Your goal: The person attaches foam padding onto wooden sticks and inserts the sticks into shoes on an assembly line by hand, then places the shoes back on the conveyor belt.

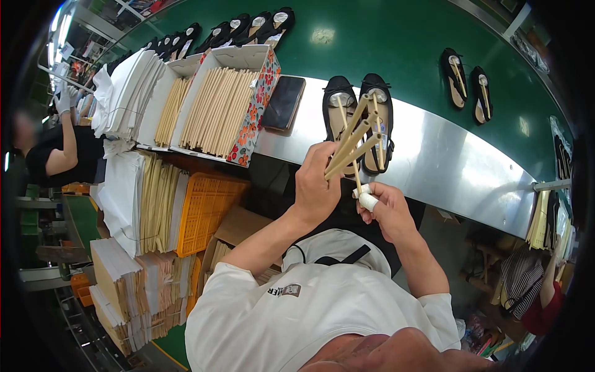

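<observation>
Several sticks (356, 156) (likely light, stiff, best gripped near an end) are clasped in the curled left hand (317, 183) beside the black shoes (374, 82); one more is pinched by the right hand (390, 209)!

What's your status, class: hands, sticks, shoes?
Left hand: clutching several sticks. Right hand: pinching one stick by its end. Black shoes: on bench, partly hidden behind sticks.

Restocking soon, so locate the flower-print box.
In the head view, left of centre, the flower-print box stands between another stick-filled box and the dark phone.
</observation>
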`<state>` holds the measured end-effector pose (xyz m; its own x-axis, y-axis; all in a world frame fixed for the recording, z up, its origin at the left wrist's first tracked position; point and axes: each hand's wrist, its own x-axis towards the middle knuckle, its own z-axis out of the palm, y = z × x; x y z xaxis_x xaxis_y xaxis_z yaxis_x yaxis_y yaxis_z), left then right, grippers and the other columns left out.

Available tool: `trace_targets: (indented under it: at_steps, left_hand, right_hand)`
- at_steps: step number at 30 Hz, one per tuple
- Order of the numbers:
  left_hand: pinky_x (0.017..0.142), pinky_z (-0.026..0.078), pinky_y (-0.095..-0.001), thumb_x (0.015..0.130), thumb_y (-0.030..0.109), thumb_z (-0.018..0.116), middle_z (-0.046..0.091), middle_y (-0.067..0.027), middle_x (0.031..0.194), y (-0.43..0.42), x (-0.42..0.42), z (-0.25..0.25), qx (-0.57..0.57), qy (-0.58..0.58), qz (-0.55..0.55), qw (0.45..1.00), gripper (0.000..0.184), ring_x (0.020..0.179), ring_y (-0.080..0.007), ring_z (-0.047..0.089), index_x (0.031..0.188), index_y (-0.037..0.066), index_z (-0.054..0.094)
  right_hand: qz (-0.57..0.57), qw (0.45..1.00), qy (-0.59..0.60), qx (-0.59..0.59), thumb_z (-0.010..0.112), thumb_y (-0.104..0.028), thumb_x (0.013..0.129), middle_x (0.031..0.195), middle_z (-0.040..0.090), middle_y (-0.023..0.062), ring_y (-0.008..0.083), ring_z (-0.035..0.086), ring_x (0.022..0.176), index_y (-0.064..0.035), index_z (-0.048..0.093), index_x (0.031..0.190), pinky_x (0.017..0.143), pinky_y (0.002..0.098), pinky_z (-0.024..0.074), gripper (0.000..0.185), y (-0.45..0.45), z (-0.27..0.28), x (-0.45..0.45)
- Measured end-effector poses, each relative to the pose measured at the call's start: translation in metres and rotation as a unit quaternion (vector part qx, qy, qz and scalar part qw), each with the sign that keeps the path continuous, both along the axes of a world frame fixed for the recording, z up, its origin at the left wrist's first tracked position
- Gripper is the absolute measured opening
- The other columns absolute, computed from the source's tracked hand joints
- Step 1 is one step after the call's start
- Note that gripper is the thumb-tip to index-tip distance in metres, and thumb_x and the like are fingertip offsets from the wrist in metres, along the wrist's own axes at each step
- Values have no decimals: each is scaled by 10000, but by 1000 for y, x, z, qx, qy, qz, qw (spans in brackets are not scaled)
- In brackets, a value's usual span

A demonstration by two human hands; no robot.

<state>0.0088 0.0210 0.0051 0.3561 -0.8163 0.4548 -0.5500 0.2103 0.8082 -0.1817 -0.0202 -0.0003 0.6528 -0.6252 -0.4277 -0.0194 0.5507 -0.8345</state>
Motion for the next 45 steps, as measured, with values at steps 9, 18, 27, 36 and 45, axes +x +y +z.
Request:
trace_targets:
  at_steps: [9, 18, 27, 36, 45]
  left_hand:
    - [757, 567, -482, 940, -28, 589, 707, -247, 1012, -4, -2, -13, 141, 18, -50, 989, 288, 897, -456, 702, 1226, -10, 621]
    - [534, 527, -271, 1038, 87, 599, 725, -82, 939, -1, -5, -17, 170, 237, -47, 956, 251, 655, -83, 639, 1257, -35, 600]
    - [451, 461, -237, 1050, 174, 617, 716, -63, 892, -7, 6, -2, 289, 286, -76, 911, 330, 528, -78, 571, 1264, -77, 616]
    - [443, 415, -265, 972, 156, 714, 624, -30, 681, -17, 11, -15, 302, 371, -77, 875, 192, 509, -87, 540, 895, -16, 681]
    - [444, 414, -267, 962, 145, 725, 618, -25, 689, -21, 13, -6, 314, 343, -84, 881, 185, 520, -83, 544, 893, -21, 681]
  right_hand:
    - [-30, 997, -35, 61, 648, -129, 991, 825, 666, 39, 78, 572, 636, -5, 671, 1030, 576, 231, 444, 132, -7, -6, 9]
    - [-26, 992, -63, 108, 623, -102, 1015, 786, 644, 16, 57, 534, 633, -20, 668, 963, 562, 223, 431, 107, -8, -10, 22]
    - [-52, 996, -60, 47, 660, -127, 1011, 776, 651, 22, 55, 528, 606, -10, 677, 965, 548, 207, 406, 127, -13, -29, 29]
    - [-42, 997, -40, 55, 652, -120, 1012, 798, 664, 23, 59, 556, 629, -4, 694, 999, 571, 198, 439, 125, -10, -31, 33]
    - [2, 998, -18, 57, 645, -123, 1015, 823, 655, 12, 70, 558, 651, -26, 691, 1016, 588, 225, 438, 108, -18, -19, 28]
